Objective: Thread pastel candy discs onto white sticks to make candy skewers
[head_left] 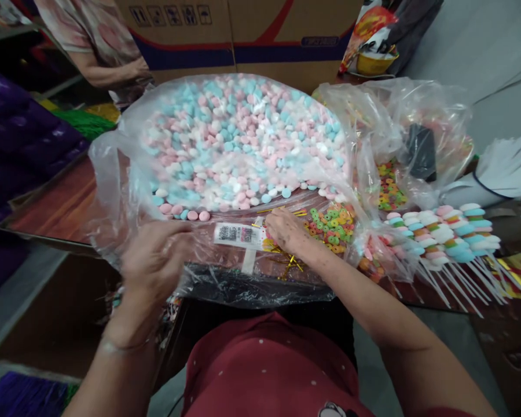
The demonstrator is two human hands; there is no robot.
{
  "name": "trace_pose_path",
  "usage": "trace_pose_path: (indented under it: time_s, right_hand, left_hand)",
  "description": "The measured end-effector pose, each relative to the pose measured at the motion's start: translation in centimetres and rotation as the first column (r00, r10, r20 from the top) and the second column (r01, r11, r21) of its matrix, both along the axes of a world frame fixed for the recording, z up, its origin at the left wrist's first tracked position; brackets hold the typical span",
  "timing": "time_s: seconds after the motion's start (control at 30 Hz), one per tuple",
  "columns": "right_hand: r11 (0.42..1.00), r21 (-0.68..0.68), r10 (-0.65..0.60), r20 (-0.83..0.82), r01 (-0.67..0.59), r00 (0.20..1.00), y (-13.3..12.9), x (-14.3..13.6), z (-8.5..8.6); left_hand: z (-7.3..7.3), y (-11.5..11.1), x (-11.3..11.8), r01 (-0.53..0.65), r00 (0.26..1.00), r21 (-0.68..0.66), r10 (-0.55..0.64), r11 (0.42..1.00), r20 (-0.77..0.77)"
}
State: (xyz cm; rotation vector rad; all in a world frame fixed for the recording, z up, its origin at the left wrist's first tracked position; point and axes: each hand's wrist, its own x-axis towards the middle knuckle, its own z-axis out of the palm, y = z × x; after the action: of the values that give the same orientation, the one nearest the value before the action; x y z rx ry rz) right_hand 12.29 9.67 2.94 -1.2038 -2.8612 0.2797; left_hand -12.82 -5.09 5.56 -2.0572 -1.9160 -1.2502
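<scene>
A large clear plastic bag (132, 136) of pink, blue and white round pieces (243, 127) lies open towards me on the table. My left hand (154, 258), smeared by motion, is over the bag's front left part. My right hand (282, 231) has its fingers bent together at the right end of a printed label strip (237, 234); what is under the fingertips is hidden. Gold twist ties (292, 263) lie just below it. Colourful ring pieces (332, 226) are heaped to its right.
Skewered stacks (443, 231) on white sticks lie at the right, near a container of white sticks (510, 168). Behind stands a big cardboard box (243, 29). Another person's arm (108, 72) shows at the back left. An open carton (52, 313) sits below left.
</scene>
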Motion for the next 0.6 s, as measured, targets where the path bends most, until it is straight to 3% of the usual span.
trace_pose_path:
  time_s: [0.1,0.17,0.27,0.37,0.47,0.6]
  right_hand:
    - [1.0,-0.003,0.031,-0.017,-0.031,0.999,0.2,0.2,-0.2]
    - [1.0,0.001,0.022,-0.052,-0.022,0.998,0.0,0.4,-0.3]
    - [0.999,0.038,-0.006,-0.161,0.012,0.987,-0.2,0.6,-0.3]
    - [0.998,0.047,-0.027,-0.358,0.047,0.933,-0.3,0.9,0.0]
    - [0.995,-0.078,-0.089,-0.526,0.056,0.846,-0.4,1.6,0.9]
    - [0.962,-0.272,-0.172,-0.605,0.001,0.777,-1.0,2.8,2.1]
  left_hand:
    - [-1.2,6.6,5.0,0.292,0.926,-0.078,-0.302,0.953,-0.225]
    - [-2.1,8.6,6.9,0.332,0.877,-0.193,-0.378,0.923,-0.297]
    - [-3.3,9.4,7.7,0.326,0.857,-0.261,-0.401,0.909,-0.323]
    - [-3.5,9.7,7.5,0.29,0.891,-0.201,-0.34,0.936,-0.3]
    - [-2.6,9.9,7.4,0.335,0.91,-0.193,-0.37,0.922,-0.187]
    - [-0.9,9.6,7.8,0.47,0.879,-0.279,-0.472,0.837,0.066]
